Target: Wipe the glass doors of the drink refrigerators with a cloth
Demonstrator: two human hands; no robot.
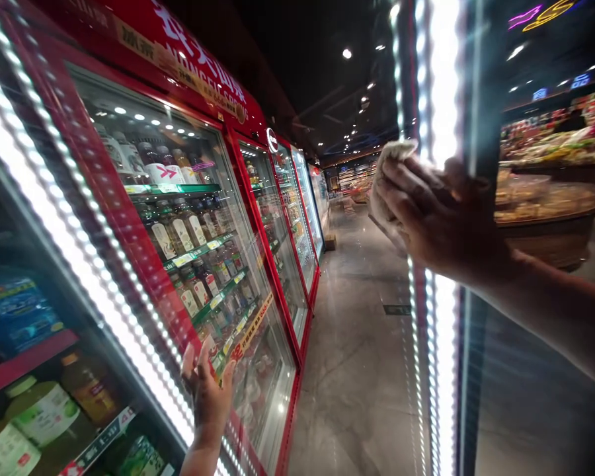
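My right hand (436, 211) is raised against the edge of an open glass fridge door (439, 344) lined with bright white light strips. Its fingers are closed over a pale crumpled cloth (389, 168), pressing it on the door frame. My left hand (209, 390) is low, fingers spread, resting flat on the red frame of the drinks fridge (143, 264) beside its lit strip. It holds nothing.
A row of red glass-door fridges (277, 218) with bottled drinks runs along the left wall. A grey tiled aisle (361, 344) leads away. Round displays of packed goods (550, 192) stand at the right. A small box (330, 242) sits on the floor far down the aisle.
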